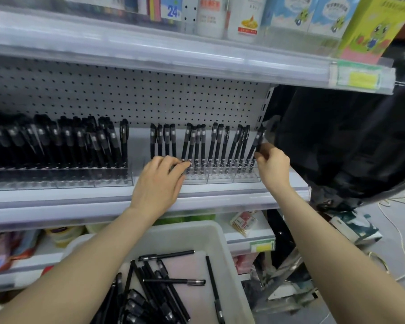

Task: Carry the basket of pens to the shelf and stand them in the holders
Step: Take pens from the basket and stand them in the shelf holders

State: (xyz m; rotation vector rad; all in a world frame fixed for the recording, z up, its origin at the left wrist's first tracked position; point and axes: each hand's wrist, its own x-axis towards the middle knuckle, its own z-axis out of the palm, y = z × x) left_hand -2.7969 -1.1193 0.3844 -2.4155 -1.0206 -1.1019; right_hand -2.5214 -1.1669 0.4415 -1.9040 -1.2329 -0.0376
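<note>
Head view
- The basket (222, 244), a white plastic tub, sat low in the view below the shelf (80, 202), between the two forearms
- Loose pens (164, 284), black and capped, lay criss-crossed on the basket floor
- The clear holders (220, 177) stood in a row on the shelf, just behind its front lip
- Standing pens (197, 141) occupied the right-hand holders in small groups, caps up, most leaning slightly to the right
- A left holder (56, 181) was packed tight with black pens in front of the pegboard (126, 94)
- The left hand (159, 183) lay palm down over the shelf lip, fingers reaching forward and slightly bent, fingertips at the base of the pens at the holder rim; the thumb was hidden, so a pinch could not be confirmed
- The right hand (272, 167) pinched one pen (258, 139) at the right end of the row, fingers curled on its barrel; the pen tilted right, its lower end at the rightmost holder
- A dark bag (337, 141) hung just right of the shelf
</note>
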